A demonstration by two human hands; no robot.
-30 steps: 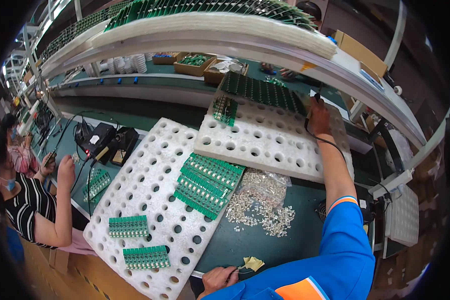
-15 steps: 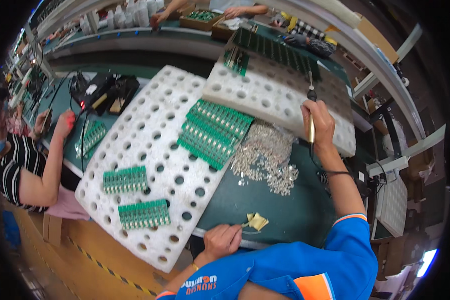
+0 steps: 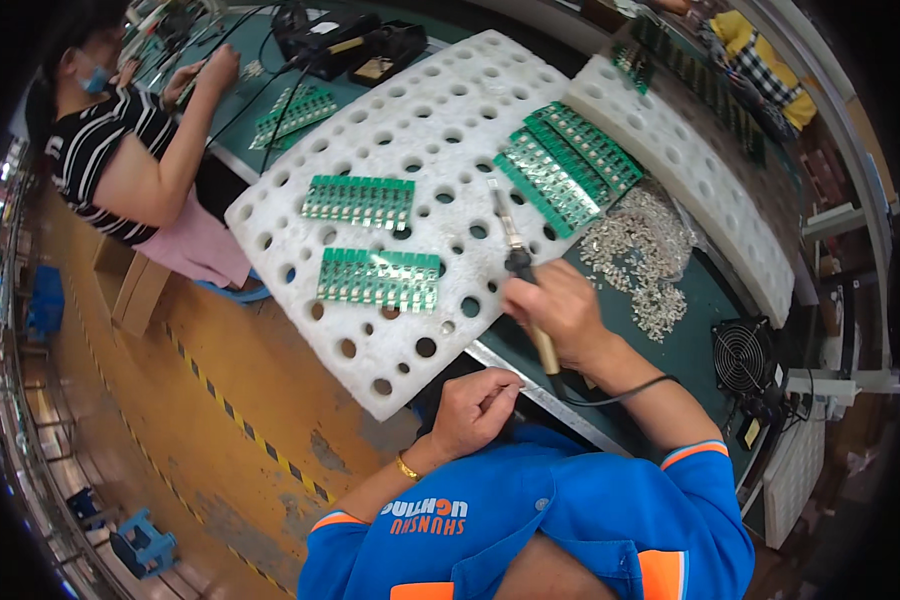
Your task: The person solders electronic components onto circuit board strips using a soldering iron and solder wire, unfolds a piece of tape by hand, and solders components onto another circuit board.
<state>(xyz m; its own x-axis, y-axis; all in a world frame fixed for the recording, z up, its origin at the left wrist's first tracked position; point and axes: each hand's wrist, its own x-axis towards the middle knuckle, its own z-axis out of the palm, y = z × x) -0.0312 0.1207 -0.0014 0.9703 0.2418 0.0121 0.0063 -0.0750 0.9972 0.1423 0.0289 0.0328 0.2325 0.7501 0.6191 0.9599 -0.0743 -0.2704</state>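
My right hand (image 3: 562, 312) grips a soldering iron (image 3: 518, 260) by its handle. The metal tip points away from me, over a holed white foam sheet (image 3: 382, 362). Two green circuit board panels (image 3: 358, 203) (image 3: 379, 280) lie on that sheet, left of the iron. More green boards (image 3: 560, 165) overlap at its right side, just beyond the iron. Beside the bench's front edge, my left hand (image 3: 475, 408) is closed, thumb against curled fingers; whatever it may hold is hidden.
Small silvery parts (image 3: 658, 308) and a clear bag lie on the green bench to the right. Behind them sits a second foam slab (image 3: 715, 205) bearing dark boards. A black fan (image 3: 742, 357) stands far right. On the left, a co-worker (image 3: 135, 150) handles something near black soldering equipment (image 3: 320, 40).
The right hand has brought the soldering iron from the rear foam slab leftward and nearer, over the front sheet. My view has swung left; the yellow piece near my left hand is out of sight.
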